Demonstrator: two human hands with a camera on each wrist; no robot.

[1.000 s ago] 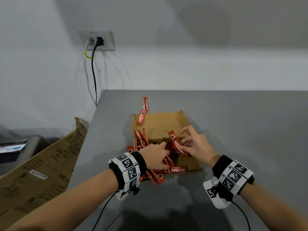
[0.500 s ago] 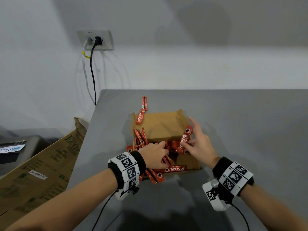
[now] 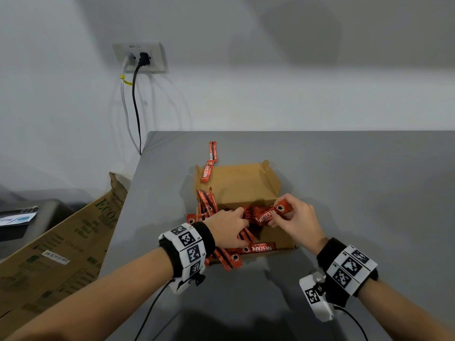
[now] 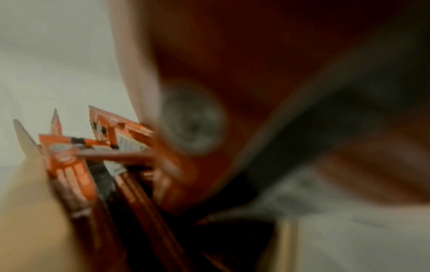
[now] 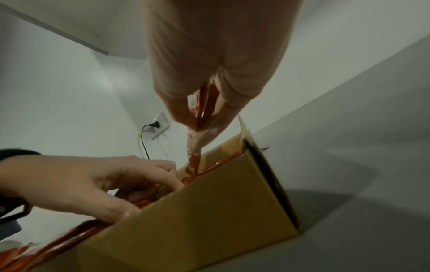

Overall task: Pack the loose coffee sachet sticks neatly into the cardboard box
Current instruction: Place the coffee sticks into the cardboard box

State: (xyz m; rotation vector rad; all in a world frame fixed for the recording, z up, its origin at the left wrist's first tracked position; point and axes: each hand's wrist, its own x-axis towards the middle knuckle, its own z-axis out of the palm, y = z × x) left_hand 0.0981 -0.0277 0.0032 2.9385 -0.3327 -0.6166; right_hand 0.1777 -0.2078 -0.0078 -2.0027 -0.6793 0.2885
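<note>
Red stick [image 3: 272,214] is pinched by right hand [image 3: 295,221] over box [image 3: 242,183]; left hand [image 3: 227,227], fingers curled, presses on sticks w/in. Stick should be laid parallel w/ others, not crossed.

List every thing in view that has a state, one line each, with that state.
Box: open, flap up, partly filled with sticks.
Held stick: pinched over the box by the right hand.
Left hand: on the sticks in the box; grip unclear.
Edge stick: lying across the box's near edge.
Far sticks: loose, on the table and the box's far corner.
Plug: in the wall socket.
</note>
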